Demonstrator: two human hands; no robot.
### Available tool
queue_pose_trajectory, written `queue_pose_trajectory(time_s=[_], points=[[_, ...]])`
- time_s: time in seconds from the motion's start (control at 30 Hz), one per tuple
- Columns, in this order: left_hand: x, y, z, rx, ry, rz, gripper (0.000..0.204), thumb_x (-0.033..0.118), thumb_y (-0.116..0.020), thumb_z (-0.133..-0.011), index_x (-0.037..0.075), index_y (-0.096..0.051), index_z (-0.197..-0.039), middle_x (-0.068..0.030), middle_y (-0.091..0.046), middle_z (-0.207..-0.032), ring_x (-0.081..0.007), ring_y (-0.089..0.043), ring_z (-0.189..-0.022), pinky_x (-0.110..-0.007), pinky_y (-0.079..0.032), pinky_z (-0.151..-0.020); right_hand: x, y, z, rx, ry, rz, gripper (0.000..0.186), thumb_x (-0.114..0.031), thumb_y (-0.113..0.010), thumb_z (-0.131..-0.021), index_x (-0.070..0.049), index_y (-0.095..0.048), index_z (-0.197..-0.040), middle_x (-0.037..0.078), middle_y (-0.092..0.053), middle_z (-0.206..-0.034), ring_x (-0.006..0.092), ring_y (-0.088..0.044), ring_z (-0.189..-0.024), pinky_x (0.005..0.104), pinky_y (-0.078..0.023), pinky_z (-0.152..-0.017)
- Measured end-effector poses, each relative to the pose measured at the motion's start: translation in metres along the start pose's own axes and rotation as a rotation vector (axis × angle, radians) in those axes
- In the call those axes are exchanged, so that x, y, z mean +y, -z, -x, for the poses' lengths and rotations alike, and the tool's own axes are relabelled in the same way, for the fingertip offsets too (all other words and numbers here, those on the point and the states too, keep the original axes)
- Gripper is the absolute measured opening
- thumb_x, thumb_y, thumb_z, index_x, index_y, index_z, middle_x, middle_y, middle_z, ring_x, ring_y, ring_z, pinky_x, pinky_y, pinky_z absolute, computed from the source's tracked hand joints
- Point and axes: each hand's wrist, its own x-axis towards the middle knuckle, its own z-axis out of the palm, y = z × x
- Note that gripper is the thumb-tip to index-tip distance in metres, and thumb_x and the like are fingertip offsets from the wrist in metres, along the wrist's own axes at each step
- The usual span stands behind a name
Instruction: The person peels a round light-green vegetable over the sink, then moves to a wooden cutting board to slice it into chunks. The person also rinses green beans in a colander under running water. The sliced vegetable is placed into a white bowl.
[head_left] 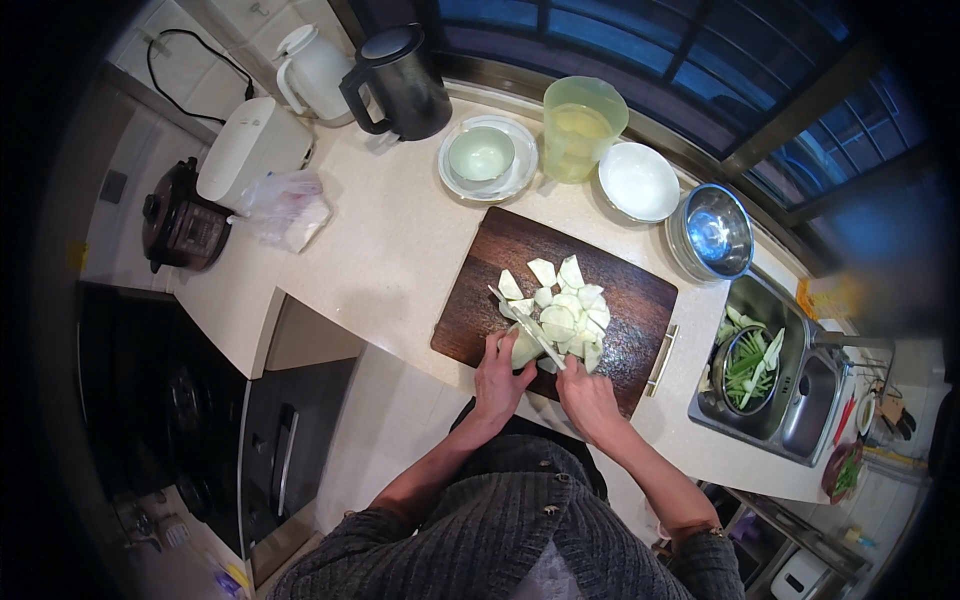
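On the dark wooden cutting board [480,262] lies a heap of pale green vegetable slices [568,312], cut into uneven chunks. My right hand [588,398] grips a kitchen knife [541,338], its blade slanting up to the left across the near side of the heap. Left of the blade, my left hand [496,382] has its fingers curled round a larger pale green vegetable piece [523,348], pressing it to the board. The vegetable's exact kind is not clear. My fingers partly cover the piece, and my right hand hides the knife's handle.
Behind the board stand a pale green bowl [481,153] on plates, a translucent pitcher [582,130], a white bowl [638,182] and a metal bowl [716,232]. A sink [768,425] at right holds green vegetables. Left are a black kettle [405,85] and a plastic bag [285,208].
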Motion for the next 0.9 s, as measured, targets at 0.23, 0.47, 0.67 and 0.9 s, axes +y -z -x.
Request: queue_pose_trajectory(time_s=[0.23, 0.47, 0.67, 0.9], points=[[-0.001, -0.001, 0.0, 0.009, 0.062, 0.107, 0.057, 0.008, -0.078, -0.076, 0.004, -0.054, -0.128, -0.015, -0.052, -0.121, -0.0314, -0.063, -0.101, -0.036, -0.058, -0.073, 0.021, -0.011, -0.015, -0.03, -0.039, -0.086, 0.022, -0.018, -0.053, -0.097, 0.004, -0.054, -0.094, 0.021, -0.063, -0.061, 0.0387, -0.065, -0.055, 0.0482, -0.052, -0.05], [0.0, -0.002, 0.001, 0.035, 0.037, 0.096, 0.057, 0.008, -0.078, -0.077, 0.004, -0.054, -0.128, -0.0148, -0.053, -0.121, -0.0304, -0.062, -0.102, -0.035, -0.058, -0.071, 0.004, 0.019, 0.0, 0.046, -0.067, -0.103, 0.024, -0.017, -0.06, -0.096, 0.007, -0.056, -0.093, 0.023, -0.062, -0.064, 0.0406, -0.063, -0.054, 0.0487, -0.05, -0.049], [0.001, -0.003, -0.001, 0.054, 0.018, 0.081, 0.058, 0.007, -0.078, -0.076, 0.004, -0.053, -0.128, -0.0155, -0.053, -0.121, -0.0336, -0.063, -0.1, -0.037, -0.057, -0.073, -0.008, 0.038, 0.01, 0.027, 0.009, -0.085, 0.022, -0.016, -0.059, -0.096, 0.002, -0.051, -0.086, 0.023, -0.062, -0.065, 0.0413, -0.062, -0.054, 0.0498, -0.05, -0.049], [0.002, -0.002, 0.002, 0.045, -0.006, 0.078, 0.058, 0.006, -0.078, -0.075, 0.003, -0.053, -0.127, -0.016, -0.053, -0.121, -0.0368, -0.062, -0.103, -0.041, -0.055, -0.077, 0.001, 0.003, -0.008, -0.066, 0.025, -0.061, 0.02, -0.015, -0.054, -0.097, 0.002, -0.049, -0.088, 0.021, -0.063, -0.067, 0.0389, -0.066, -0.057, 0.0487, -0.053, -0.051]])
